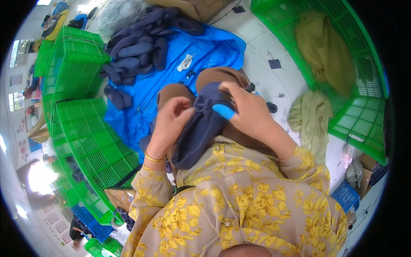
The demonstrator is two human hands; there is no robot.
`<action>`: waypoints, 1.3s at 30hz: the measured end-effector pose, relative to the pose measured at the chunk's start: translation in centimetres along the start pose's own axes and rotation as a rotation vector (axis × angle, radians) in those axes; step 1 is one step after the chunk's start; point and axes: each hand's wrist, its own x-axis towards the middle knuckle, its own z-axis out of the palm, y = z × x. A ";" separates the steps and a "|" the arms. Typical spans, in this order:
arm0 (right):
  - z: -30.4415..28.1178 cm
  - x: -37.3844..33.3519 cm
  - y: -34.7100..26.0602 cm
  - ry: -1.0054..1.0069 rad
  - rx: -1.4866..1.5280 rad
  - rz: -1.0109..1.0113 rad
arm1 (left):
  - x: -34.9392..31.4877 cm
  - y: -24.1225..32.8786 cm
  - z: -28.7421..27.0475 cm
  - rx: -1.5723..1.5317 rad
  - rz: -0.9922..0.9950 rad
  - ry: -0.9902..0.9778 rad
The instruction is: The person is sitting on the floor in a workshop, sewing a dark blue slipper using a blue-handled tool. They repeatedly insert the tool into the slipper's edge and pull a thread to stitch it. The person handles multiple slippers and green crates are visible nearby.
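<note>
A navy fabric slipper (199,130) lies across my lap, its upper bunched into folds near the far end. My right hand (246,107) grips that far end, fingers over the edge and the thumb, wrapped in blue tape, on the cloth. Just left of the folds is my left hand (173,120), its fingers curled in and thumb and fingertips drawn together. Whatever that pinch holds, if anything, is too small to make out. A gold bangle (154,158) circles my left wrist.
A pile of navy slippers (135,47) lies on a blue plastic sheet (180,47) ahead of me. Green crates (92,141) line the left side. At right stands a large green crate (295,51) with olive cloth (325,51) over it; more pale green cloth (312,118) hangs beside it.
</note>
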 end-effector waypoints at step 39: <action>2.5 -5.7 1.6 0.023 0.150 -0.085 | -13.0 -3.4 -4.4 -0.239 -0.227 0.618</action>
